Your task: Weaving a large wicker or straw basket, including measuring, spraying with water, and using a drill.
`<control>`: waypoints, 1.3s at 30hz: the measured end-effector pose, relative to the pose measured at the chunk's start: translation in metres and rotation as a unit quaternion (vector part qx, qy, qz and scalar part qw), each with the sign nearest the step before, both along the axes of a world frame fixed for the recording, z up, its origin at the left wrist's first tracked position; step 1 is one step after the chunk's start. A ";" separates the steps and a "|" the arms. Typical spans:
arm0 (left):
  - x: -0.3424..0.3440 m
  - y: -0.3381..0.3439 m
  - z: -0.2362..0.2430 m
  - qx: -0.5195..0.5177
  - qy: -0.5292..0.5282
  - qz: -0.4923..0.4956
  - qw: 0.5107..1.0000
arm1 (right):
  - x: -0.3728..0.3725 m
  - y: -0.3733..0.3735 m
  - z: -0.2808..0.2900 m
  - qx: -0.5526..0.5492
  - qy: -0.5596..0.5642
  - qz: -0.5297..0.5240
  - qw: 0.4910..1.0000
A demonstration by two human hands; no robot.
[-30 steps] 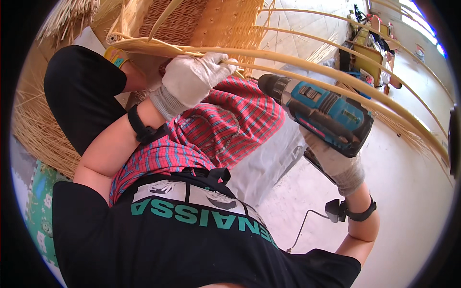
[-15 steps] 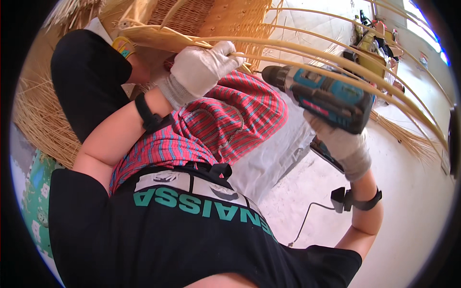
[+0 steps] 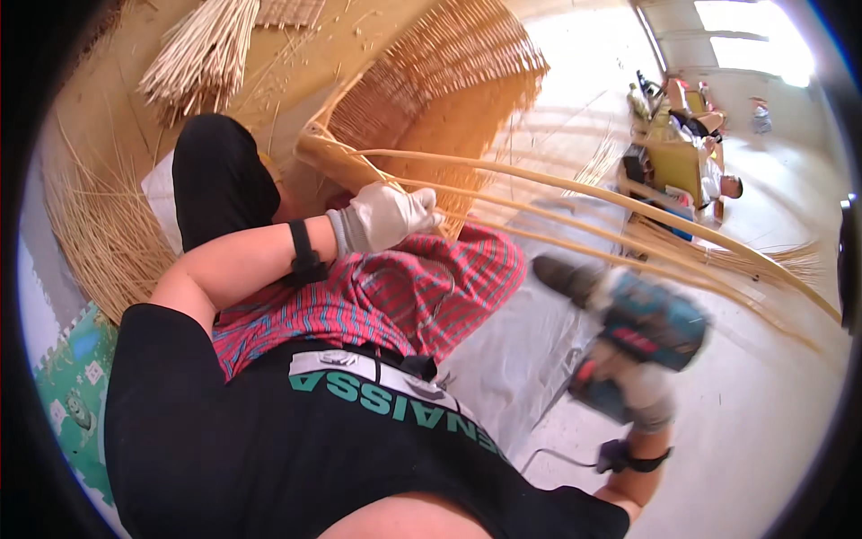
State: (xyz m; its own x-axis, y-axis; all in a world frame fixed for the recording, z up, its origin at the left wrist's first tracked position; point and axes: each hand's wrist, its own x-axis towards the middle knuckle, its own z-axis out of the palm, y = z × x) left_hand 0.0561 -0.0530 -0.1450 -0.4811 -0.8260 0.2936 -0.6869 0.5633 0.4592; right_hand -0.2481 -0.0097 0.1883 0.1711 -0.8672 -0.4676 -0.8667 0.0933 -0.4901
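My left hand (image 3: 386, 217), in a white knit glove, is closed around thin pale canes at the rim of a woven wicker basket (image 3: 453, 99). The basket lies tilted beyond my lap, and several long canes (image 3: 593, 199) sweep from its rim out to the right. In my right hand (image 3: 636, 384), also gloved, is a blue and black cordless drill (image 3: 651, 316), smeared by motion. Its dark chuck points up and left, apart from the basket. A red checked cloth (image 3: 471, 278) covers my lap below the left hand.
Loose strands (image 3: 103, 216) lie heaped at the left, with a bundle of cut sticks (image 3: 206, 58) above. A grey sheet (image 3: 530, 314) spreads right of my lap. More canes lie near a yellow box (image 3: 678, 166) at the far right. A person is in the background.
My right hand has drawn the drill down and away from the basket rim. The view has shifted, and the basket and canes sit lower in it. My left hand keeps its hold.
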 end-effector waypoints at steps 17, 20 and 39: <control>0.218 -0.121 0.066 -0.184 0.139 0.425 0.875 | 0.020 0.016 -0.088 0.075 -0.184 -0.081 0.977; 0.099 -0.087 0.060 -0.233 0.032 0.180 0.955 | 0.017 0.003 -0.092 0.079 -0.175 -0.098 0.976; 0.047 -0.090 0.014 0.117 -0.002 -0.042 0.992 | 0.035 -0.003 -0.083 -0.022 -0.068 -0.048 0.996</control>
